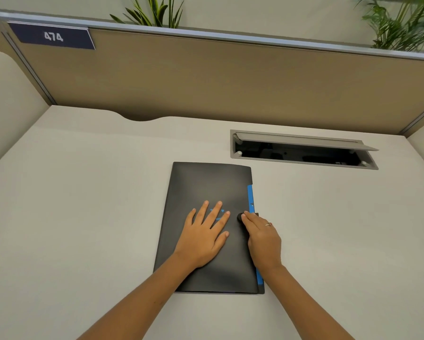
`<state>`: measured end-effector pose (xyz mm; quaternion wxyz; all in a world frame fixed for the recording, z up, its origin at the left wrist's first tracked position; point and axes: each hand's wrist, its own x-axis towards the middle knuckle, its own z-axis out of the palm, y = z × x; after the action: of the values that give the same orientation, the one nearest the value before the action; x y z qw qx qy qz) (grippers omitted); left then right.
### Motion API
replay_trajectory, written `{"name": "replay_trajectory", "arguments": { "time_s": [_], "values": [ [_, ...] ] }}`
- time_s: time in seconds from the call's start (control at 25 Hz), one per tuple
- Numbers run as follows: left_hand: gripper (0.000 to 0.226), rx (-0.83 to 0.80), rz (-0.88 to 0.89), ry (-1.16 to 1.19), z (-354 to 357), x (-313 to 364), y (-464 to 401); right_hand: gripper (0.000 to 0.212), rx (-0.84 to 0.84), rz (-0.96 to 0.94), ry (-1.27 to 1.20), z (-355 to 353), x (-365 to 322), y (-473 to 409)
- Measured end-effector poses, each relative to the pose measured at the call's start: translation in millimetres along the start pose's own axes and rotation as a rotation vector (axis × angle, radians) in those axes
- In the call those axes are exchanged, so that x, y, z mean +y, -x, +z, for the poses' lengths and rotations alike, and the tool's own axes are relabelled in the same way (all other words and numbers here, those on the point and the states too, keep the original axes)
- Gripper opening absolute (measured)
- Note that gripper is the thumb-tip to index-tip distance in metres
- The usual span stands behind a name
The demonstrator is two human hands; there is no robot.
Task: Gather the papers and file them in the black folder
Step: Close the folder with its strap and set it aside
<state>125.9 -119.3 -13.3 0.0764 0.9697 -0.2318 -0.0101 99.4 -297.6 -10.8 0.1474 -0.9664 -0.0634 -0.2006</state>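
The black folder (pixel 206 182) lies closed on the pale desk (pixel 83 192), its long side running away from me. A blue strip (pixel 250 195) shows along its right edge. My left hand (pixel 203 234) rests flat on the cover, fingers spread. My right hand (pixel 262 239) sits at the right edge with its fingertips pressing on a round black button clasp (pixel 240 217). No loose papers are visible on the desk.
An open grey cable hatch (pixel 301 150) is set into the desk behind and right of the folder. A tan partition (pixel 230 77) with a dark "474" sign (pixel 52 36) stands at the back, and green plants (pixel 402 23) rise beyond it.
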Motion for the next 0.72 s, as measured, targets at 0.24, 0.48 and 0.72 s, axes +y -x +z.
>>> {"name": "replay_trajectory", "arguments": {
  "time_s": [0.24,0.48,0.72],
  "values": [
    [0.053,0.001,-0.002,-0.009,2,-1,-1,0.051,-0.063,-0.015,0.078,-2,-4,-3],
    [0.053,-0.008,-0.004,0.016,3,-1,0,0.049,-0.098,0.062,0.009,-2,-9,-4],
    [0.046,0.051,-0.059,0.055,-7,-6,2,0.045,-0.132,0.186,-0.200,-5,-6,7]
  ]
}}
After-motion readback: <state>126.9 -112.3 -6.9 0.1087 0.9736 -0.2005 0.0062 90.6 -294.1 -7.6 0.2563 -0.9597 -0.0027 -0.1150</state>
